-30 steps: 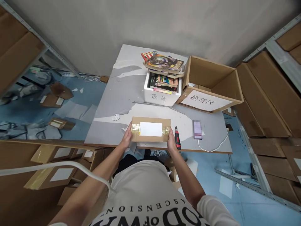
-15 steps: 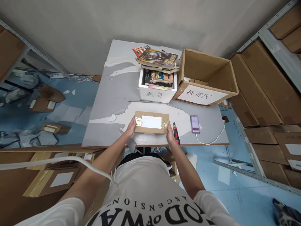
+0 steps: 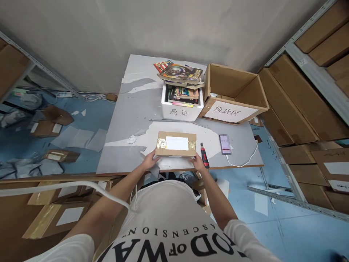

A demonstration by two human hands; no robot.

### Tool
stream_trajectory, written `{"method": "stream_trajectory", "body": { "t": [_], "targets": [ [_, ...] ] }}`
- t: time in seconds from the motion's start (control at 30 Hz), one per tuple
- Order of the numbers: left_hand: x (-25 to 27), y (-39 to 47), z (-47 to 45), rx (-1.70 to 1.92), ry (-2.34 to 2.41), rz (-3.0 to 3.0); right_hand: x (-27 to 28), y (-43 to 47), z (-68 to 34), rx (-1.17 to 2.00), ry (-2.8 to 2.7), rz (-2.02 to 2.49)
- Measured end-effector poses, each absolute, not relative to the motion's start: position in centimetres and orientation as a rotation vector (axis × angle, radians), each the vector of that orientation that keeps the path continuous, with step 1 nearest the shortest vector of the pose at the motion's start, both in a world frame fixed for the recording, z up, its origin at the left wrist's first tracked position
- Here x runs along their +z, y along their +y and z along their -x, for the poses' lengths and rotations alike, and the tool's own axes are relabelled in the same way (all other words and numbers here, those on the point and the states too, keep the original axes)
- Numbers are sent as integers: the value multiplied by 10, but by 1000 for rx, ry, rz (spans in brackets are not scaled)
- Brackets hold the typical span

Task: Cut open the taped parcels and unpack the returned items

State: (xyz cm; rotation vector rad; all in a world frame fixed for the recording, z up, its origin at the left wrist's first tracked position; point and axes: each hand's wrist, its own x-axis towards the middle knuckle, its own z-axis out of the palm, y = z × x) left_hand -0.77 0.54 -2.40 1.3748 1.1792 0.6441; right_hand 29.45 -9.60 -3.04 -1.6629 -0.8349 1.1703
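Note:
A small brown cardboard box (image 3: 176, 134) with a blank white label (image 3: 176, 143) and shiny tape at both ends is in front of me, above the near part of the table. My left hand (image 3: 149, 160) grips its near left corner, the thumb along the front edge. At the near right corner my right hand (image 3: 197, 162) grips it the same way. Some fingers are hidden by the box. Just right of my right hand lies a red and black box cutter (image 3: 204, 156). Further right is a phone (image 3: 225, 145) on a white cable.
Behind the box stand a white bin (image 3: 182, 113) piled with books (image 3: 181, 72) and a large open carton (image 3: 234, 74). A crumpled paper scrap (image 3: 131, 139) lies left on the table (image 3: 120, 127). Shelves of cartons (image 3: 289, 105) flank the right side; more boxes (image 3: 64, 218) sit lower left.
My hands have slid from the box's short sides toward its near corners, with the thumbs now along the front edge. The view has shifted slightly.

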Motion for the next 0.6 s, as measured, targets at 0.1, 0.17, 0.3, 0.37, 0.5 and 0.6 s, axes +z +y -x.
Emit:
{"method": "stream_trajectory", "body": {
  "t": [0.1,0.17,0.3,0.37,0.5,0.6],
  "targets": [
    [-14,5,-1,604,1236,-1418,-21,-87,-292,1166,-861,1616],
    [-8,4,-1,597,1247,-1443,-13,-83,-293,1182,-857,1569],
    [8,4,6,593,1308,-1534,3,-82,-294,1183,-876,1550],
    [19,9,7,547,1425,-1620,9,-81,-292,1124,-908,1657],
    [32,25,2,369,1639,-1709,14,-76,-285,999,-987,1943],
    [28,34,-2,228,1678,-1646,9,-71,-283,1000,-993,2054]
  ]
}}
